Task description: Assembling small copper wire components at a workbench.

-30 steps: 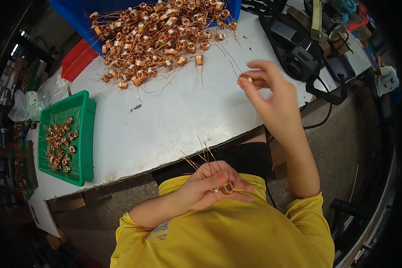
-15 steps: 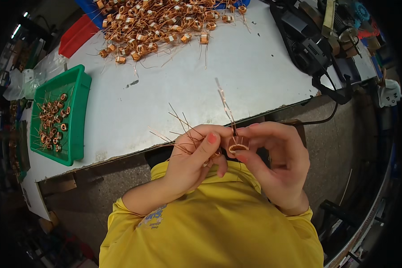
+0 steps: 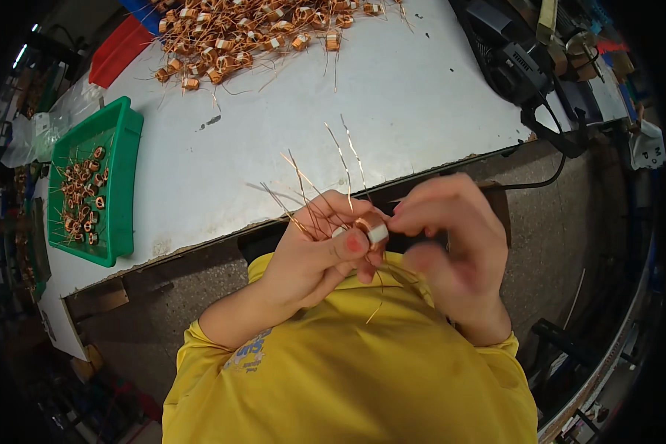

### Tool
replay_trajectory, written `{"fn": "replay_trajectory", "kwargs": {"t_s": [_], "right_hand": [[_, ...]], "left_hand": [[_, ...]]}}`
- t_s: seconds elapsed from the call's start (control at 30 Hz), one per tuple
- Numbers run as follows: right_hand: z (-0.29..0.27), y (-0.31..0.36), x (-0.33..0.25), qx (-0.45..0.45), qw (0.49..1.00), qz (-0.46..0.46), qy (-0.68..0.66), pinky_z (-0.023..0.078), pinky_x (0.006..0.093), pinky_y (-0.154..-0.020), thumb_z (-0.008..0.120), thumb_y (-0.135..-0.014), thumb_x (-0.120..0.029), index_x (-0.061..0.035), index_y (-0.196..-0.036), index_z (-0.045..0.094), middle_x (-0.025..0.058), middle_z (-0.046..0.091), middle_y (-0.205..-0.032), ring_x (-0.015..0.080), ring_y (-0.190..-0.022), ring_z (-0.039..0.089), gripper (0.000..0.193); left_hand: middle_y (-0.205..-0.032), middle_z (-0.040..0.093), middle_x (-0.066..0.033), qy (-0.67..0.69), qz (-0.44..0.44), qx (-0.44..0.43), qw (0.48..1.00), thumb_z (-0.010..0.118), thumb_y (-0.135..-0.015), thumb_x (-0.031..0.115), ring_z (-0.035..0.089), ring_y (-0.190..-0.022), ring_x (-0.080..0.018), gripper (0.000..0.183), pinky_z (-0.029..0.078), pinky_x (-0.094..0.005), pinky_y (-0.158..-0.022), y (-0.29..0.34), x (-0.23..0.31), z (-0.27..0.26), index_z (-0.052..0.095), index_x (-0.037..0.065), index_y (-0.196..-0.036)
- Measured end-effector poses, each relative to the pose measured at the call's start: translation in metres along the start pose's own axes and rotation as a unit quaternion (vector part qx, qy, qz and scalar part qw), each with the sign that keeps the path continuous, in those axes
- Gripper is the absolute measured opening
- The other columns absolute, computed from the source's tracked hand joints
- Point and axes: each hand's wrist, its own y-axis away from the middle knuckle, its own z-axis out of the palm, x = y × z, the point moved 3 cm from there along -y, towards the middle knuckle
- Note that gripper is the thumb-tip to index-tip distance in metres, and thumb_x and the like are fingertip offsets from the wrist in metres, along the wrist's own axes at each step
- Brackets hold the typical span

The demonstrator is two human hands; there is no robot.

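At the left, a green tray point(image 3: 126, 196) of small copper coils point(image 3: 86, 194) stands near a red bin point(image 3: 120, 53) on the white surface point(image 3: 259, 140), with a heap of larger coils point(image 3: 237, 37) farther back. The left hand point(image 3: 311, 260) pinches a copper coil point(image 3: 372, 228) between thumb and fingers, above the lap and in front of the surface's edge, with several thin wires point(image 3: 303, 181) fanning upward; just right of it, the right hand's point(image 3: 466, 255) curled fingers stand apart from its blurred thumb, though whether they touch the coil I cannot tell.

White tabletop point(image 3: 259, 126) above speckled floor point(image 3: 172, 314)
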Motion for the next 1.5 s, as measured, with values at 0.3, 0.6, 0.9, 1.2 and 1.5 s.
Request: {"fn": "replay_trajectory", "kwargs": {"t_s": [0.3,0.6,0.9,1.2,1.5], "right_hand": [[0.017,0.012,0.045,-0.036,0.975,0.050,-0.215,0.041,0.0242,-0.071,0.076,-0.054,0.002,-0.0002,-0.119,0.043,0.0144,0.059,-0.104,0.0180,-0.092,0.054,0.073],[0.028,0.017,0.054,0.057,0.912,-0.039,-0.403,0.040,0.0226,-0.073,0.078,-0.055,-0.001,0.0012,-0.126,0.035,0.0140,0.061,-0.102,0.0163,-0.092,0.053,0.083],[0.013,0.023,0.056,0.052,0.949,-0.088,-0.299,0.039,0.0249,-0.081,0.081,-0.055,-0.006,-0.0014,-0.130,0.032,0.0130,0.061,-0.107,0.0164,-0.094,0.054,0.090],[0.022,0.020,0.053,-0.066,0.984,0.033,-0.163,0.038,0.0276,-0.081,0.084,-0.050,-0.008,0.0010,-0.130,0.032,0.0139,0.060,-0.111,0.0161,-0.092,0.052,0.095],[0.028,0.017,0.067,0.054,0.892,-0.050,-0.445,0.039,0.0219,-0.074,0.080,-0.051,0.003,0.0002,-0.130,0.032,0.0089,0.063,-0.092,0.0125,-0.079,0.052,0.092]], "left_hand": [[-0.094,0.058,-0.0162,0.049,-0.101,0.043,0.993,0.061,-0.080,0.005,0.056,-0.068,-0.0196,0.033,0.045,-0.0208,-0.050,0.002,-0.004,-0.009,0.047,0.002,-0.109],[-0.098,0.060,-0.0164,0.061,-0.157,-0.003,0.986,0.061,-0.081,0.002,0.061,-0.069,-0.0197,0.030,0.050,-0.0224,-0.051,0.004,-0.009,-0.007,0.052,0.001,-0.110],[-0.088,0.060,-0.0181,0.082,-0.146,0.097,0.981,0.057,-0.083,0.001,0.060,-0.058,-0.0213,0.034,0.052,-0.0196,-0.048,0.001,-0.016,0.004,0.045,0.001,-0.115],[-0.085,0.059,-0.0136,0.076,-0.157,0.075,0.982,0.058,-0.082,0.001,0.061,-0.064,-0.0179,0.030,0.053,-0.0201,-0.052,0.003,-0.018,-0.003,0.050,0.001,-0.111],[-0.086,0.060,-0.0140,0.029,-0.133,0.062,0.989,0.063,-0.077,-0.001,0.061,-0.074,-0.0172,0.031,0.055,-0.0250,-0.061,0.006,-0.020,-0.008,0.052,-0.002,-0.107]]}}
